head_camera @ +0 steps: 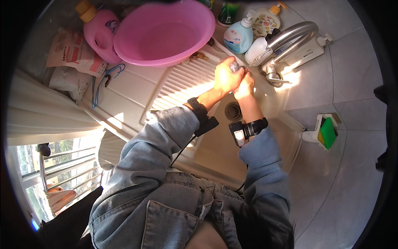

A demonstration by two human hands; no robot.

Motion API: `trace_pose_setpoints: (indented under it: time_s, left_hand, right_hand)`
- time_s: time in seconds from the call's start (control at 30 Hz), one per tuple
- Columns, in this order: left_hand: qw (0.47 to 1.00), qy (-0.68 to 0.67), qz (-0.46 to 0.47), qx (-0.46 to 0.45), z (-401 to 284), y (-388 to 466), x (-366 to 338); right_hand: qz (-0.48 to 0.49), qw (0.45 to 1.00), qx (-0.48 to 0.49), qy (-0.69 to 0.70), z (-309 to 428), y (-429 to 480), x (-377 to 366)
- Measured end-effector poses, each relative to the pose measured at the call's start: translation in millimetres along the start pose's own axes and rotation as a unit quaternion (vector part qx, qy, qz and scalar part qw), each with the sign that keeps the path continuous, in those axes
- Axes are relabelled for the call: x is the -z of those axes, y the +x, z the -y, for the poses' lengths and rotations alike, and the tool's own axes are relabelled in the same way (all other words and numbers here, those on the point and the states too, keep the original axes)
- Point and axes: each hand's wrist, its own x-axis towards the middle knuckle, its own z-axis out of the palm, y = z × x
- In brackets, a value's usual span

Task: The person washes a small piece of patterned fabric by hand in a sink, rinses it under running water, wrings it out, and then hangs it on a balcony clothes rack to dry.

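Observation:
Under the tap, my left hand (228, 76) and my right hand (245, 82) are pressed together as fists above the sink. Between them they squeeze a bunched grey cloth (234, 66); only a small bulge shows at the top of my left fist, and the fingers hide most of it. Water (258, 58) runs from the curved metal faucet (292, 34) down beside my right hand. Beneath my wrists lies the sink basin (214, 149) with its dark drain (233, 111). Both wrists wear black straps with small devices.
On the ribbed washboard (177, 81) stands a pink basin (164, 34). A pink detergent bottle (101, 37), plastic bags (76, 54) and a blue hanger (96, 90) lie left. Pump bottles (238, 37) crowd the faucet. A green sponge (326, 133) sits in a wall holder.

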Motion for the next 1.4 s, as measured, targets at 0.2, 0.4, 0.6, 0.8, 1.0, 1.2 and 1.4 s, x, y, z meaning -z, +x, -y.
trace_pose_setpoints:
  time_s: [0.2,0.4,0.6,0.8,1.0,1.2,1.4]
  left_hand:
    - [0.959,-0.228,0.027,0.169,10,1,5]
    - [0.887,-0.363,0.079,0.274,4,7,7]
    - [0.730,-0.423,0.279,0.458,5,9,33]
    - [0.547,-0.612,0.392,0.416,4,21,54]
    - [0.642,-0.609,0.238,0.401,-17,18,18]
    - [0.867,-0.383,0.030,0.317,-23,2,3]
    - [0.959,-0.213,0.047,0.181,-6,1,2]
  right_hand:
    - [-0.017,0.982,-0.178,-0.057,15,2,7]
    - [0.114,0.992,-0.042,0.017,22,-9,15]
    - [0.162,0.838,0.395,-0.339,40,-31,11]
    - [0.319,0.524,0.629,-0.478,57,-45,13]
    - [0.151,0.570,0.672,-0.449,38,-39,9]
    - [-0.010,0.847,0.396,-0.354,3,-21,3]
    - [-0.028,0.987,0.035,-0.155,-6,-2,5]
